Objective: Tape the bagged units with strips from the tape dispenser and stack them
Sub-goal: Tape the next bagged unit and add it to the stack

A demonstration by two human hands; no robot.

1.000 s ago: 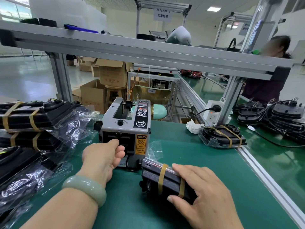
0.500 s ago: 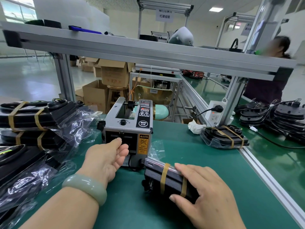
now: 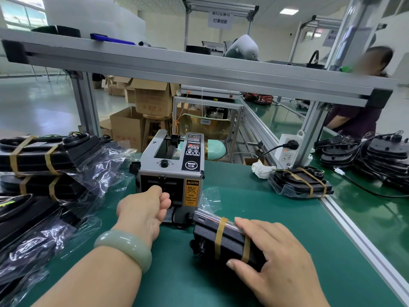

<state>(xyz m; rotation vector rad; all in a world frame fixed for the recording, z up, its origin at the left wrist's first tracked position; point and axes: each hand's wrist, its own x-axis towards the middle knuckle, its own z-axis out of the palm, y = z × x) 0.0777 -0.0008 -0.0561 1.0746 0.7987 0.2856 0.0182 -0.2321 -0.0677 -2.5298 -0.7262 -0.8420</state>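
Little has shifted since half a second ago: the left hand, with a pale green bangle at its wrist, stays at the outlet on the near face of the tape dispenser, perhaps a touch higher against it. Its fingers are curled toward the slot, and whether they pinch a strip cannot be told. The right hand keeps its hold on the bagged unit, which lies on the green table just right of the dispenser's near corner: fingers lie across the top and the thumb presses the near side. This black unit sits inside a clear plastic bag, two tan tape bands wrap it, and the bag's loose end stands up at its far end beside the dispenser. At far left a stack of taped units rests two high, each in its own clear bag with two tan bands. Nearer on the left, more black units lie in crumpled loose bags. At far right another taped unit lies in its bag by the table's edge rail, near a white power strip. Beyond the rail, bare black units with cables are piled together.
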